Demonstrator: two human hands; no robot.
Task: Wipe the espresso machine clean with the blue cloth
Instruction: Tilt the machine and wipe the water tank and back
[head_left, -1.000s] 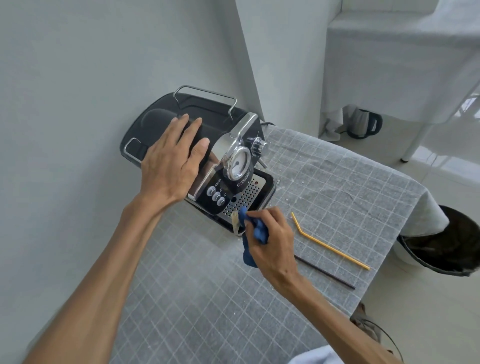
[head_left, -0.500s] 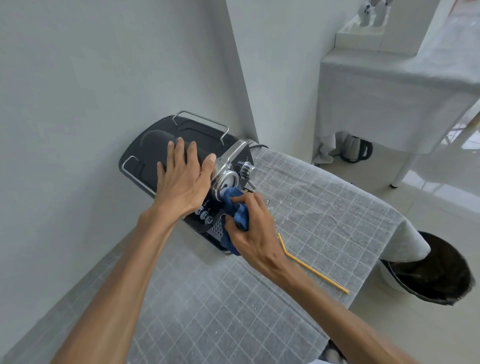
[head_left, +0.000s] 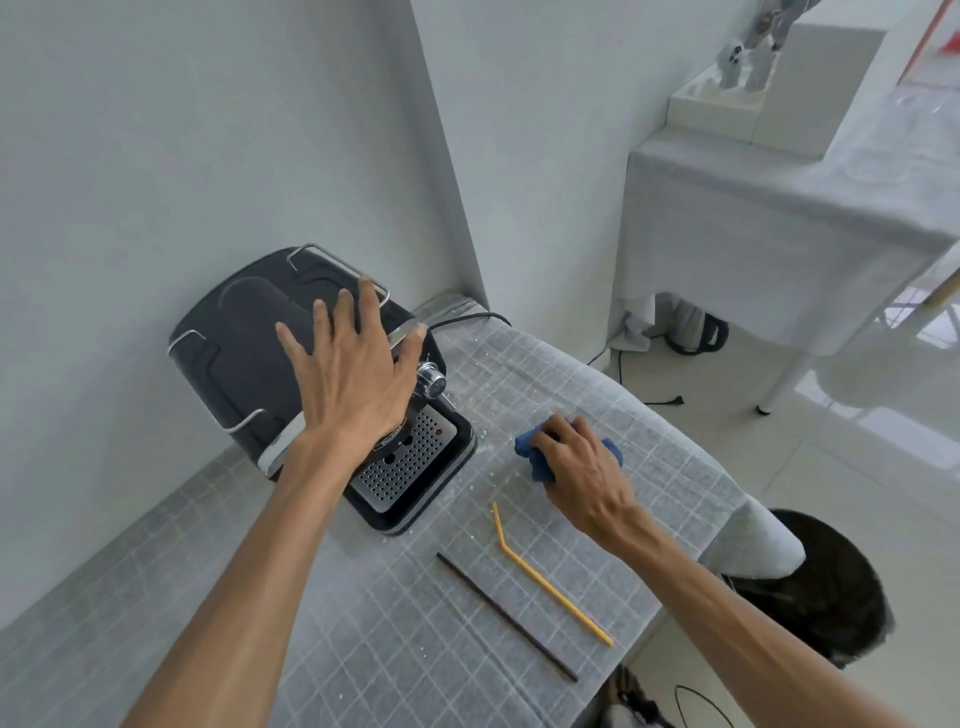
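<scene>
Machine: the machine (head_left: 244, 358) is black with a chrome front edge; thin wire rails run round its flat top; a chrome knob (head_left: 431, 381) juts from its front right; it stands on the table against the wall
Drip tray: the tray (head_left: 410, 462) at the machine's foot has a perforated metal grid in a black frame; a small red dot shows on the grid near its right corner
Cloth: the cloth (head_left: 535, 457) is blue and bunched; it lies on the table just right of the machine, apart from it
Left hand: the left hand (head_left: 353, 374) lies flat on the machine's top, fingers straight and spread; the thumb reaches the chrome front edge
Right hand: the right hand (head_left: 576, 462) is curled over the cloth and grips it against the table
Straws: a yellow bent straw (head_left: 550, 577) and a dark straight straw (head_left: 506, 616) lie on the table in front of the machine, side by side and apart
Table: the table (head_left: 363, 639) wears a grey cloth with a white grid; pale crumbs dot it right of the machine
Cord: a black cord (head_left: 467, 317) leaves the machine's back right
Room: plain white walls behind the machine; a dark bin (head_left: 826, 587) on the floor beyond the table's right edge; a kettle (head_left: 693, 330) on the floor under a second covered table, far right of the machine
</scene>
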